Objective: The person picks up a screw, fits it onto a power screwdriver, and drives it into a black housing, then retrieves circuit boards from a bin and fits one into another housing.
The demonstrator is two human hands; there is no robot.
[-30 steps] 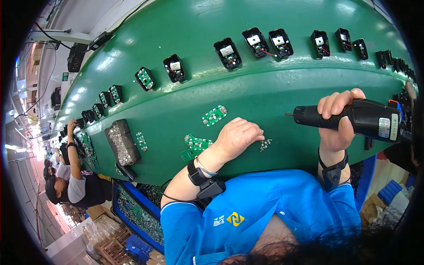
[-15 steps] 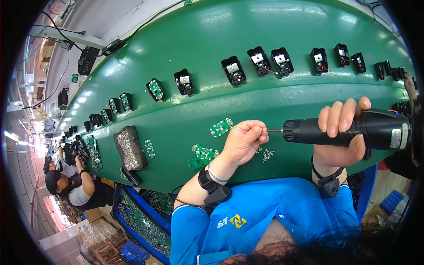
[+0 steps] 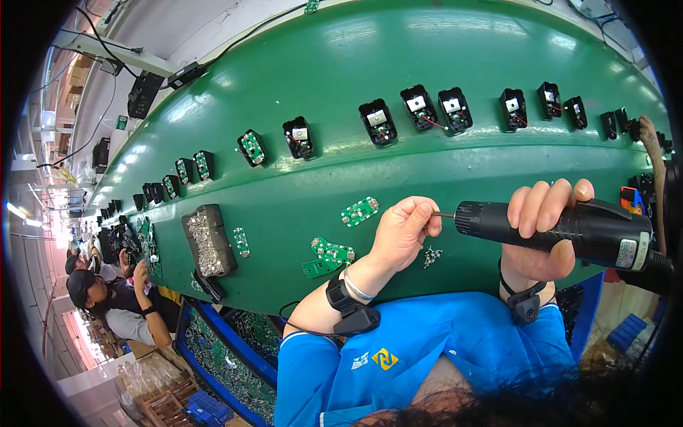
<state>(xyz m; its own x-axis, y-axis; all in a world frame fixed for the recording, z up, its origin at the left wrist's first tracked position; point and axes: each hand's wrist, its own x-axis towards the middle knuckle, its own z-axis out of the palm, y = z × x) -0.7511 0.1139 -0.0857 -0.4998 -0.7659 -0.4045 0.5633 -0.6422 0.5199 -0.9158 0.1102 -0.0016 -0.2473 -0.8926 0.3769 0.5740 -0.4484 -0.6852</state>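
Over green workbench (image 3: 306, 206): left hand (image 3: 404, 231), earlier clear of screwdriver bit (image 3: 445, 214), now pinches its end; right hand (image 3: 532, 260) grips electric screwdriver (image 3: 605, 233). Work apparently centres there; pinch contents hidden.

Co-worker (image 3: 132, 324) w/ blk cap (image 3: 81, 286) is far L, wooden crate (image 3: 169, 402) btm L.

Electric screwdriver (image 3: 608, 229), black: white label (image 3: 627, 254) on its body toward the rear, small dark print, illegible; pale label (image 3: 642, 250), narrow, nearer the screwdriver's rear end, print likewise too small to read. Blue shirt (image 3: 420, 331), below left of the screwdriver: yellow diamond emblem (image 3: 385, 359); white lettering (image 3: 361, 361), farther left from the screwdriver, indistinct.
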